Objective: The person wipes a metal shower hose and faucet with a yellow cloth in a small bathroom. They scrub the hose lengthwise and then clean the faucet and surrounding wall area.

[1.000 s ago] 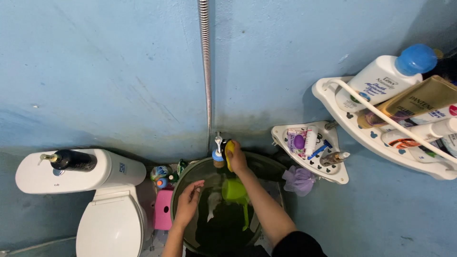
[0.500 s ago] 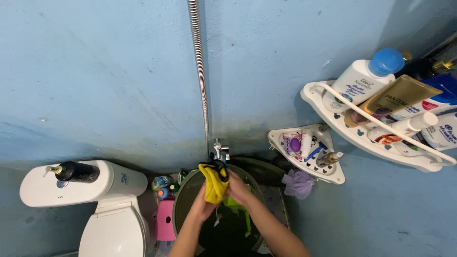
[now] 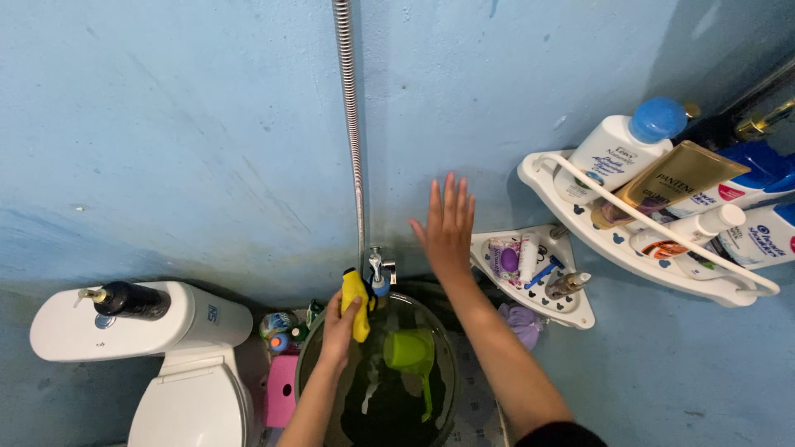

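My left hand (image 3: 339, 326) grips a yellow sponge (image 3: 355, 302) and holds it up just left of the small tap (image 3: 379, 269) on the blue wall. My right hand (image 3: 446, 222) is raised with its fingers spread, holding nothing, close to the wall between the tap and the lower corner shelf (image 3: 580, 314). Below both hands stands a dark bucket (image 3: 306, 352) of water with a green dipper (image 3: 408, 352) floating in it.
A white toilet (image 3: 186, 389) with a dark pump bottle (image 3: 131, 300) on its tank stands at the left. A metal hose (image 3: 350, 124) runs down the wall. An upper shelf (image 3: 546, 178) holds several bottles. A purple bath pouf (image 3: 523, 321) hangs below; a pink stool (image 3: 281, 379) sits beside the bucket.
Both hands were squeezing the yellow sponge over the bucket. My right hand has let go and risen open toward the wall; my left hand keeps the sponge by the tap.
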